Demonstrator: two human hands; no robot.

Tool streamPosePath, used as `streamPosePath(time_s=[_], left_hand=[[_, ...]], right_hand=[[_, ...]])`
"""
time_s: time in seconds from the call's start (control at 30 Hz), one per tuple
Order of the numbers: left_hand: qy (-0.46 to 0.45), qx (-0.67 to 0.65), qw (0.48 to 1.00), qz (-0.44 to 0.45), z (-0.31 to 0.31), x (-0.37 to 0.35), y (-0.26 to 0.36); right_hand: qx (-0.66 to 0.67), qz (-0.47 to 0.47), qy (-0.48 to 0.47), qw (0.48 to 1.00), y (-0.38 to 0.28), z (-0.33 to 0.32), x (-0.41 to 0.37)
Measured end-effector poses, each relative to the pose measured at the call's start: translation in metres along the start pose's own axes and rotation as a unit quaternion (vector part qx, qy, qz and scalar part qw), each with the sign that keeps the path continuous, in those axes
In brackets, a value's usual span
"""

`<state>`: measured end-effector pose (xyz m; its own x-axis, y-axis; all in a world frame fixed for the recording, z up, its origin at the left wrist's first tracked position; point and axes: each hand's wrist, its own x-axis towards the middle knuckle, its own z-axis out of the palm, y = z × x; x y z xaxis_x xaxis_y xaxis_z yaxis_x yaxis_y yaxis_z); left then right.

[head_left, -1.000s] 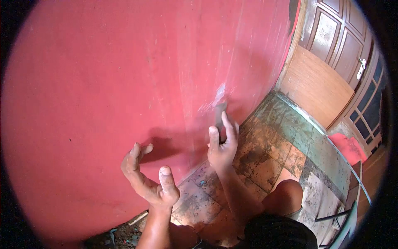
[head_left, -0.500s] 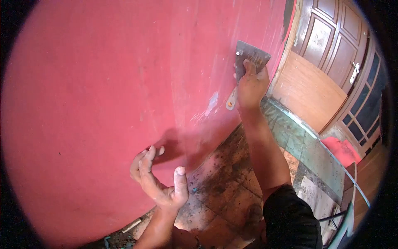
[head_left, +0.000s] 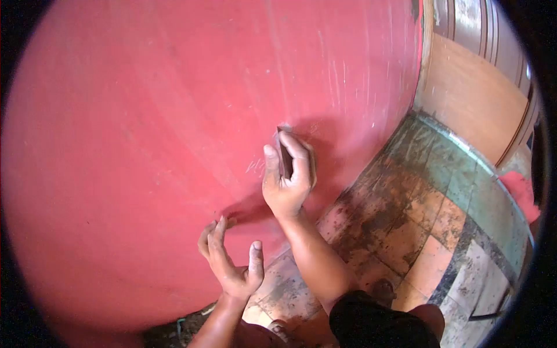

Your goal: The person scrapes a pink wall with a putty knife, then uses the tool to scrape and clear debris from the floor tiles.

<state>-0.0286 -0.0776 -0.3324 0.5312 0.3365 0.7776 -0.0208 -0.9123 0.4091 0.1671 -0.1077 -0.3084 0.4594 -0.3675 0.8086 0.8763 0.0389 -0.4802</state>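
Observation:
My right hand (head_left: 293, 177) is closed on a putty knife (head_left: 286, 161), seen nearly edge-on with its blade tip at the red wall (head_left: 174, 116). Fingers and thumb hide most of the tool, including the handle. Lower down, my left hand (head_left: 235, 267) is open close to the wall, fingers curved and thumb apart, with nothing in it. Dust whitens the fingertips. Pale scratches and streaks mark the paint around the right hand.
A dirty tiled floor (head_left: 400, 232) meets the wall's lower edge, and my feet and knee show there. At right are a wooden board (head_left: 473, 95) against a brown door (head_left: 499, 35) and a red piece (head_left: 522, 194) on the floor. Debris (head_left: 174, 330) lies at bottom left.
My right hand has moved down and left along the wall with the putty knife, which has turned from blade-face view to edge-on. The view has shifted too. My left hand stays open.

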Motion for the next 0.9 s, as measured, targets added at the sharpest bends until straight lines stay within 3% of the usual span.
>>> streamPosePath(time_s=[0.17, 0.3, 0.4, 0.63, 0.67, 0.77, 0.9], left_hand=[[-0.100, 0.123, 0.986, 0.043, -0.015, -0.015, -0.004], [-0.160, 0.133, 0.976, 0.059, -0.031, -0.018, -0.010], [-0.255, 0.091, 0.961, 0.055, -0.038, -0.020, -0.014], [-0.493, 0.084, 0.866, -0.008, -0.018, -0.068, -0.018], [-0.538, 0.050, 0.839, -0.066, -0.011, -0.079, -0.026], [-0.569, 0.059, 0.820, -0.009, -0.002, -0.097, -0.034], [-0.625, 0.067, 0.776, -0.055, 0.006, -0.096, -0.041]], right_hand=[[-0.047, -0.025, 0.064, 0.997, 0.000, 0.009, -0.003], [-0.038, -0.010, 0.112, 0.993, 0.006, 0.016, 0.015], [-0.037, -0.004, 0.114, 0.993, 0.005, 0.018, 0.007], [-0.017, -0.026, 0.130, 0.991, 0.017, 0.021, 0.021], [-0.039, -0.022, 0.123, 0.991, 0.014, 0.019, 0.021], [-0.040, 0.004, 0.116, 0.992, 0.010, 0.019, 0.014], [-0.055, -0.004, 0.116, 0.992, 0.011, 0.018, 0.014]])
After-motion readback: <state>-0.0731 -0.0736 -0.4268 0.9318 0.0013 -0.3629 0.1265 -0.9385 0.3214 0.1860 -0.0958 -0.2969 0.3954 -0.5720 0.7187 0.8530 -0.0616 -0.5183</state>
